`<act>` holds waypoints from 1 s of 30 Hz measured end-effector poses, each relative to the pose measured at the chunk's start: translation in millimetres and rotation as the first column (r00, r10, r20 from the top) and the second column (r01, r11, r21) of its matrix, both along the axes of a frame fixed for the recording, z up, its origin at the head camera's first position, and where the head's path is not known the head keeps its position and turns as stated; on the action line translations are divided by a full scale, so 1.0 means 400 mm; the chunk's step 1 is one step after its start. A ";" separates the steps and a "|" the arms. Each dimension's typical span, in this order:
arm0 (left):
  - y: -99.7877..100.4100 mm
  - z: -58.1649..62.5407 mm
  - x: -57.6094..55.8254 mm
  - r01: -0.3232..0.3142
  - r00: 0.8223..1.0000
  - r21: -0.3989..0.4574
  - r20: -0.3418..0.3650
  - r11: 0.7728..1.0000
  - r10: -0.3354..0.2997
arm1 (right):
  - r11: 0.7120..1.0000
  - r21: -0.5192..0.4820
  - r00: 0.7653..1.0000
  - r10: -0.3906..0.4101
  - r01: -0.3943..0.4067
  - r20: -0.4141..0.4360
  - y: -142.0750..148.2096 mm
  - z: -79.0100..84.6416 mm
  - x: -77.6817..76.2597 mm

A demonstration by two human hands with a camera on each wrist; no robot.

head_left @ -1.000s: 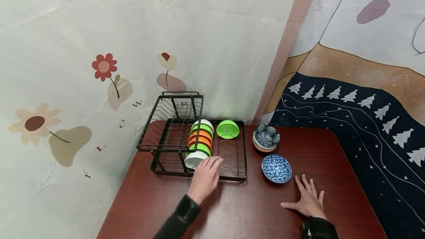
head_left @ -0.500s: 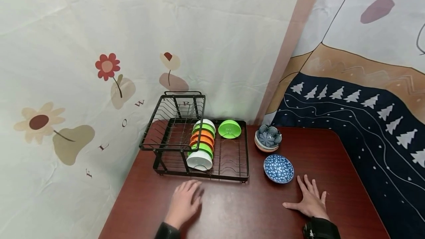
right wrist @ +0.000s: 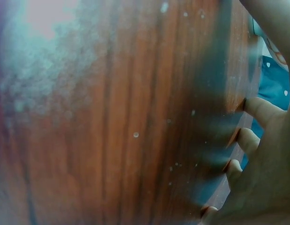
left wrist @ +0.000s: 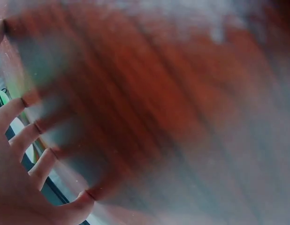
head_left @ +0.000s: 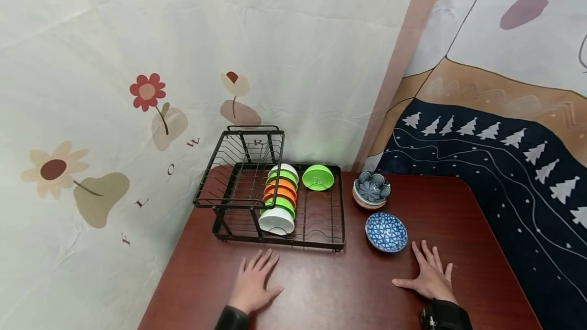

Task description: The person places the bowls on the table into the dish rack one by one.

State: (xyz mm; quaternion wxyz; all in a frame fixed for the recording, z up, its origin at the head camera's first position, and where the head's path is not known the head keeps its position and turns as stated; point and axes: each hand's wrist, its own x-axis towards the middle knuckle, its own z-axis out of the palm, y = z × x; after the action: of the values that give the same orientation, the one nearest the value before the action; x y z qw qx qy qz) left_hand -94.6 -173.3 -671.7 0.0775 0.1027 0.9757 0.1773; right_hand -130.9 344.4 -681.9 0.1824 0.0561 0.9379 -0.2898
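My left hand (head_left: pixel 254 283) rests on the table in front of the dish rack (head_left: pixel 300 244), fingers spread and holding nothing. In the left wrist view its fingertips (left wrist: pixel 46 161) touch the tabletop. On the right, my right hand (head_left: pixel 430 275) lies spread on the table beside a blue-and-white patterned bowl (head_left: pixel 386 232), apart from it. A row of white, green and orange bowls stands tilted in the rack, with a white bowl (head_left: pixel 276 221) at the front. Behind them to the right leans a lone green bowl (head_left: pixel 318 177).
A small stack of bowls, topped by a grey-blue flower-shaped bowl (head_left: pixel 371 187), stands right of the rack. The rack's raised upper tier (head_left: pixel 238 167) overhangs its left side. Printed cloth (head_left: pixel 293 65) hangs behind the red-brown table (head_left: pixel 330 289).
My left hand has drawn back from the front white bowl, leaving it in the rack, and come down spread on the table. My right hand has stayed in place.
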 end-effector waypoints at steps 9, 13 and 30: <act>-0.001 -0.001 0.006 -0.003 1.000 0.023 -0.028 1.000 0.003 | 1.000 0.000 1.000 -0.001 0.001 -0.001 -0.005 0.010 0.000; -0.002 0.000 0.010 -0.004 0.999 0.015 -0.032 1.000 0.004 | 1.000 -0.006 1.000 -0.002 0.002 -0.008 -0.005 0.008 0.003; -0.001 0.011 0.009 -0.006 1.000 -0.004 0.013 1.000 0.006 | 0.865 -0.340 0.902 -0.422 0.370 -0.091 -0.093 0.086 -0.053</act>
State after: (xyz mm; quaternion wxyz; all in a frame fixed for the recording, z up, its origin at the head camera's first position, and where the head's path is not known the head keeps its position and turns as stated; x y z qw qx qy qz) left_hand -90.9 -173.9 -667.4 0.0835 0.0985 0.9758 0.1764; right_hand -151.9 307.1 -647.4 0.0484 0.1944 0.8595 -0.4702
